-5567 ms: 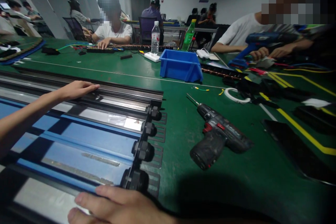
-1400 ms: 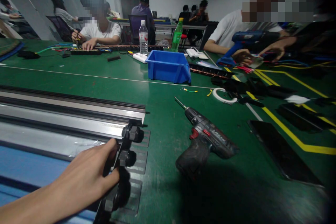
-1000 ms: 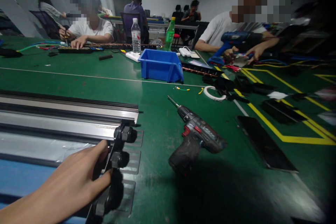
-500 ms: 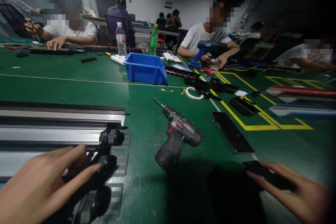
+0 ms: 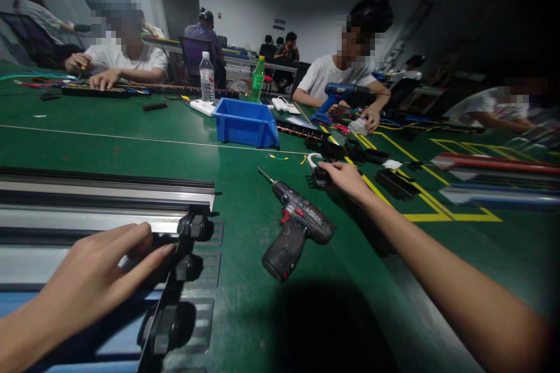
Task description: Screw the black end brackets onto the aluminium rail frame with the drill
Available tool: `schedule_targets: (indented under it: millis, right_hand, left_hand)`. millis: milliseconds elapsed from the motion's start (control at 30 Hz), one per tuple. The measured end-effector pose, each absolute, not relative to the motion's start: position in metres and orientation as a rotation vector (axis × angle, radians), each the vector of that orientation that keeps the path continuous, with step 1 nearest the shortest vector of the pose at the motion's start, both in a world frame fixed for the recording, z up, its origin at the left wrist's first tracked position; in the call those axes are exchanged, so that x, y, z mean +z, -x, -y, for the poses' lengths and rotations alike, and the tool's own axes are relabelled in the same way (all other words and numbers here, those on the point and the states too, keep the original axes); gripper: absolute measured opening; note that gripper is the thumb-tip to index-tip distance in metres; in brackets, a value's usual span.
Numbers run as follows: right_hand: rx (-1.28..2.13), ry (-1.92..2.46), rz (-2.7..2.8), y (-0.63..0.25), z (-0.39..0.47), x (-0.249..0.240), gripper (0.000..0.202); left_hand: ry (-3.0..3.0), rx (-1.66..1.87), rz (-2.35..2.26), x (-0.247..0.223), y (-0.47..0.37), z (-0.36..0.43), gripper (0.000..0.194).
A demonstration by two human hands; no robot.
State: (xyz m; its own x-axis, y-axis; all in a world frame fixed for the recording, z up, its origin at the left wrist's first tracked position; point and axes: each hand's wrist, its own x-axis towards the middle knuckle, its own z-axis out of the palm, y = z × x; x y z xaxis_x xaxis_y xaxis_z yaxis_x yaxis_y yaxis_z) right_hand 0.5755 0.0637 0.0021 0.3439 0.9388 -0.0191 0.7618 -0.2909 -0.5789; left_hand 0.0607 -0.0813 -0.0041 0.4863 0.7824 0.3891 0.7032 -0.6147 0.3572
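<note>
My left hand [image 5: 102, 262] lies over the end of a metal profile [image 5: 30, 265], fingers curled down and thumb against a black end plate [image 5: 165, 297]. Black cable glands [image 5: 199, 227] stick out from such plates. At the white ring [image 5: 313, 158], my right hand [image 5: 347, 182] pinches a small black part [image 5: 321, 177]; its exact kind does not show. Between my hands, a black and red cordless drill [image 5: 301, 224] lies on its side, bit pointing away to the left.
A blue bin [image 5: 246, 122] stands mid-table, with a clear bottle [image 5: 207, 78] and a green bottle [image 5: 257, 80] behind it. Two people in white shirts work across the green table [image 5: 245, 315]. A blue drill [image 5: 335, 99] stands near one. Red and blue profiles [image 5: 503, 193] lie right.
My right hand has moved forward and left, from the near right to the white ring, with a black part in its fingers. My left hand stays at the profile's end.
</note>
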Motion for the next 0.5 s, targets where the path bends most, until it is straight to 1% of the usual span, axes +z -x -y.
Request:
schedule_targets:
  millis: [67,200,500]
  right_hand:
    - [0.532,2.132,1.416,-0.572,-0.081,-0.013,0.031]
    - [0.511,2.138,1.316,-0.571,-0.094,-0.035,0.032]
    - [0.121,2.017,1.266,-0.58,-0.099,-0.062,0.035]
  left_hand:
    - [-2.575,0.757,-1.355,-0.008,-0.059,0.082,0.023]
    - [-2.563,0.796,-1.326,-0.012,-0.058,0.081,0.021]
    - [-2.596,0.79,-1.319,-0.009,-0.06,0.081,0.019]
